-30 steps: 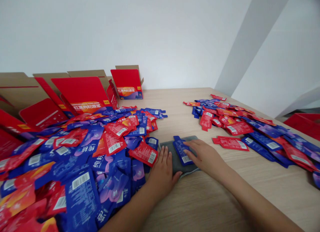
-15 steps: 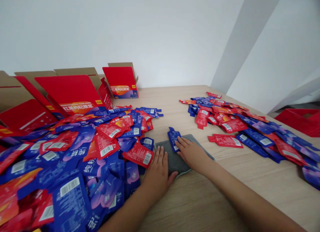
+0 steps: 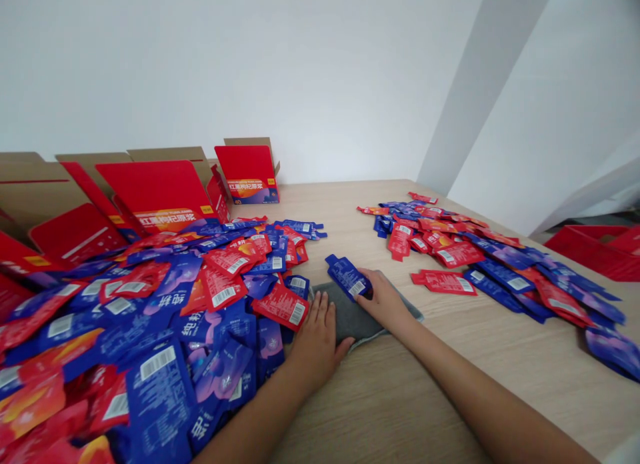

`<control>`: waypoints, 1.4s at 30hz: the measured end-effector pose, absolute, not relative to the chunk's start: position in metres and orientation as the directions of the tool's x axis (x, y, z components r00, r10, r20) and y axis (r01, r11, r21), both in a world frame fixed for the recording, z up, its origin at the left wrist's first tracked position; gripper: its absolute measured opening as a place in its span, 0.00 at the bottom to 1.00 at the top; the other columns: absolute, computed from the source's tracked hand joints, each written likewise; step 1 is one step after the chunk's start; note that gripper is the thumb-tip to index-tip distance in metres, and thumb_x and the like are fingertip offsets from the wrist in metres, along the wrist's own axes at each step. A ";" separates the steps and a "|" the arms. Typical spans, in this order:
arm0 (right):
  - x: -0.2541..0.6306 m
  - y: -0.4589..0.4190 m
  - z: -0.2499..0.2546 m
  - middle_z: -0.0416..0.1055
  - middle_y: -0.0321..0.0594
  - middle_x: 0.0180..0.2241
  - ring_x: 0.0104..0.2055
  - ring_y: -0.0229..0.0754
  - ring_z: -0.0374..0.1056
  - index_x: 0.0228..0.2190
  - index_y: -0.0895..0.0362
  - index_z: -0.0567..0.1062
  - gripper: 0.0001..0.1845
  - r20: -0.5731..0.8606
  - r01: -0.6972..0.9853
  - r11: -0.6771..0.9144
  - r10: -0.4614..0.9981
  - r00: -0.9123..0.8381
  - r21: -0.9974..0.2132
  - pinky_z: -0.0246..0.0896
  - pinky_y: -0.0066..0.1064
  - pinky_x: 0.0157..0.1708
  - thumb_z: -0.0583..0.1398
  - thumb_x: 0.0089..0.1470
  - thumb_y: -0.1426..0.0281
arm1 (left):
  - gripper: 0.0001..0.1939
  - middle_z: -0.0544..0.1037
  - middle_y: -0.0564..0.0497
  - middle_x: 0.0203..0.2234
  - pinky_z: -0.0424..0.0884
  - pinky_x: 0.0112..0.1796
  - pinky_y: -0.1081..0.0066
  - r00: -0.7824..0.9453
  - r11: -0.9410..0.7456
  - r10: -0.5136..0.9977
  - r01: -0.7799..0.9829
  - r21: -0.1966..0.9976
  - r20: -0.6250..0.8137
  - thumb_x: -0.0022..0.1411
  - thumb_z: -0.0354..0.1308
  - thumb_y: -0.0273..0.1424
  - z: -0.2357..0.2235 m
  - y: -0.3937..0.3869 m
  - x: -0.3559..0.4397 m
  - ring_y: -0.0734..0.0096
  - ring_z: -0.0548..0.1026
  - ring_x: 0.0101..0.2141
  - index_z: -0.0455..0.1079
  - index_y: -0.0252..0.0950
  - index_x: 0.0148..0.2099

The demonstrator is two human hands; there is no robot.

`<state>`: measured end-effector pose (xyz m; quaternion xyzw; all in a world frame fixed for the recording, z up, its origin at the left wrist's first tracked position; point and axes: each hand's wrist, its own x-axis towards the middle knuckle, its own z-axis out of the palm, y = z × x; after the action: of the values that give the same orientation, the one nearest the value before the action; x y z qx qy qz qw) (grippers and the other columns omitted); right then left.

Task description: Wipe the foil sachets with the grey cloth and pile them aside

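Observation:
My right hand (image 3: 383, 301) grips one end of a blue pouch (image 3: 346, 275) and holds it just above a grey cloth (image 3: 350, 315) on the wooden table (image 3: 450, 377). My left hand (image 3: 316, 341) lies flat, fingers stretched out, on the cloth's left edge, beside a big heap of red and blue pouches (image 3: 150, 317).
A second spread of red and blue pouches (image 3: 480, 257) lies to the right. Open red cardboard boxes (image 3: 160, 194) stand at the back left, one more box (image 3: 250, 174) further back. A red crate (image 3: 597, 251) sits beyond the table's right edge.
My right hand has slid the blue pouch forward and to the left across the cloth and lifted its far end. The left hand has stayed in place.

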<state>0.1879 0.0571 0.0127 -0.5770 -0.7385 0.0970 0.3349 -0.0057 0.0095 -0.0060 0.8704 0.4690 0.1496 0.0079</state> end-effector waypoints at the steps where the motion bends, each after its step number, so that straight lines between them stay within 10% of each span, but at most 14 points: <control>1: 0.188 0.056 0.015 0.68 0.45 0.42 0.42 0.45 0.66 0.48 0.58 0.66 0.24 0.388 0.774 0.320 0.916 -0.104 -0.546 0.64 0.39 0.42 0.58 0.47 0.75 | 0.34 0.54 0.26 0.60 0.57 0.56 0.48 0.515 -0.560 0.819 0.814 0.157 0.253 0.62 0.51 0.44 -0.006 0.009 -0.006 0.45 0.49 0.61 0.56 0.20 0.59; 8: 0.181 0.027 0.060 0.67 0.44 0.35 0.40 0.47 0.62 0.30 0.55 0.75 0.12 0.506 0.778 0.590 0.748 -0.428 -0.214 0.59 0.41 0.41 0.55 0.46 0.79 | 0.34 0.54 0.27 0.61 0.56 0.55 0.46 0.511 -0.567 0.815 0.802 0.188 0.275 0.62 0.52 0.44 -0.008 0.008 -0.006 0.45 0.48 0.61 0.55 0.23 0.60; 13: 0.170 0.016 0.064 0.71 0.42 0.44 0.48 0.46 0.63 0.35 0.52 0.76 0.13 0.492 0.641 0.734 0.654 -0.574 -0.227 0.53 0.48 0.53 0.56 0.49 0.77 | 0.34 0.55 0.28 0.60 0.57 0.55 0.45 0.509 -0.571 0.812 0.795 0.206 0.285 0.62 0.52 0.43 -0.007 0.008 -0.006 0.46 0.47 0.62 0.51 0.24 0.61; 22: 0.170 0.047 0.010 0.55 0.50 0.61 0.65 0.48 0.44 0.56 0.64 0.65 0.24 0.259 0.773 0.606 0.789 -0.557 -0.184 0.51 0.46 0.60 0.47 0.59 0.74 | 0.35 0.55 0.26 0.60 0.58 0.55 0.47 0.526 -0.574 0.807 0.804 0.152 0.267 0.63 0.49 0.45 -0.006 0.009 -0.005 0.43 0.49 0.61 0.56 0.20 0.59; 42: 0.174 0.005 0.047 0.61 0.57 0.58 0.60 0.55 0.55 0.56 0.68 0.63 0.32 0.093 0.920 0.371 0.928 -0.362 -0.127 0.55 0.48 0.55 0.53 0.48 0.76 | 0.35 0.59 0.26 0.58 0.60 0.54 0.51 0.503 -0.543 0.810 0.837 0.060 0.302 0.61 0.51 0.47 -0.010 0.007 0.002 0.44 0.55 0.59 0.60 0.19 0.57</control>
<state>0.1737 0.0046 0.0475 -0.5600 -0.8247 0.0265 0.0744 0.0016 0.0074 -0.0102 0.8658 0.4756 0.1486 -0.0468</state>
